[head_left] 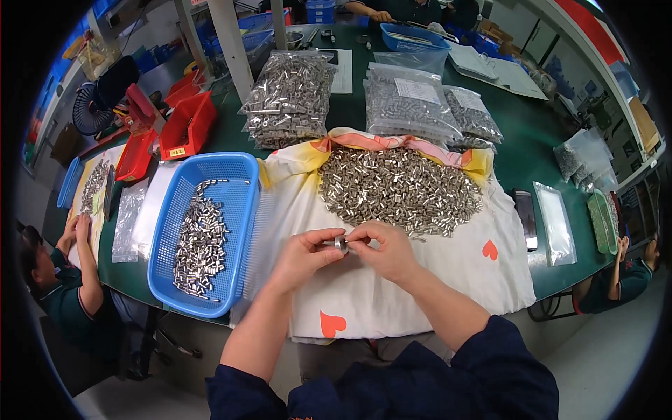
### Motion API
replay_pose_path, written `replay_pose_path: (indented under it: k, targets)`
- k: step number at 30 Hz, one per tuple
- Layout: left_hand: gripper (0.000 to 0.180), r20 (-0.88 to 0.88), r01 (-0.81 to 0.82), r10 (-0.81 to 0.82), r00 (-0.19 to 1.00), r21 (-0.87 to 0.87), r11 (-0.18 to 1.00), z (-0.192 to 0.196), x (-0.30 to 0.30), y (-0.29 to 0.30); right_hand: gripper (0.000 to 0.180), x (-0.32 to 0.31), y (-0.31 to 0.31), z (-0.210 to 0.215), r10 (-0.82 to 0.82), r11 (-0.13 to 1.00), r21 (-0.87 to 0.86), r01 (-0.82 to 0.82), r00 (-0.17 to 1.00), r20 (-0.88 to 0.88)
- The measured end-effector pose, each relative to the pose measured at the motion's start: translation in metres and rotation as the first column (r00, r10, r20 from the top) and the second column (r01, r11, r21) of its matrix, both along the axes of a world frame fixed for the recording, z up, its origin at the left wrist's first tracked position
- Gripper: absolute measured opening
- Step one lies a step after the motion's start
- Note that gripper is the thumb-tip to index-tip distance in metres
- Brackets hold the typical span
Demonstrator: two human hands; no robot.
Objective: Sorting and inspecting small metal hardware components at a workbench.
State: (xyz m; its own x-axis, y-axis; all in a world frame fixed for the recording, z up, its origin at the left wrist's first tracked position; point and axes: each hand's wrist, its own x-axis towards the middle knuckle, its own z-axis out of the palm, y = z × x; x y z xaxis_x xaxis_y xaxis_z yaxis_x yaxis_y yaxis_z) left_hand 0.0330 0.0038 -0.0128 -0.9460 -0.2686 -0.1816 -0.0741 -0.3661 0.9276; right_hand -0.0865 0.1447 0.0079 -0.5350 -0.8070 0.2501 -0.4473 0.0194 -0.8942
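Observation:
Above the white cloth [434, 294] printed with red hearts, my left hand [308, 256] pinches a small round metal piece, ring-like in shape [341, 243]. My right hand [385, 250] meets it from the other side, its thumb and fingertips closed at the piece; whether they hold a separate small part is hidden. Just beyond both hands lies a heap of small shiny metal cylinders [399, 189], edged by a rolled yellow and pink fold of cloth [371, 140]. To the left, a blue plastic basket [155, 231] contains more metal cylinders [201, 241].
Clear bags of metal parts [290, 98] [406, 105] stand behind the heap. Red bins [187, 129] and a black fan [91, 110] are at far left. A phone [525, 218] and a flat clear bag [555, 224] lie right. Co-workers sit at both sides and across.

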Motion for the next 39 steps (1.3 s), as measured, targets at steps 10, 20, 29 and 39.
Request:
replay_pose_path:
  k: [10,20,29,39]
  targets:
    - [0.038,-0.049,-0.006,0.003,0.999,-0.058,0.998,0.005,-0.005,-0.003,0.009,-0.003,0.000,0.007,-0.040,0.999,-0.020,0.039,0.998,-0.057]
    - [0.037,-0.008,0.031,-0.032,0.999,-0.070,0.997,0.004,-0.003,-0.001,0.007,0.003,0.001,0.008,0.007,1.000,-0.018,-0.007,1.000,-0.024]
    - [0.039,-0.005,0.029,-0.030,1.000,-0.131,0.991,0.005,-0.003,0.000,0.006,0.005,0.001,0.004,-0.005,0.999,-0.039,-0.003,0.978,-0.209]
    - [0.037,0.055,0.094,-0.087,0.995,-0.146,0.985,0.007,-0.003,0.000,0.011,-0.005,0.003,0.010,0.034,0.988,0.149,-0.046,0.996,0.079]
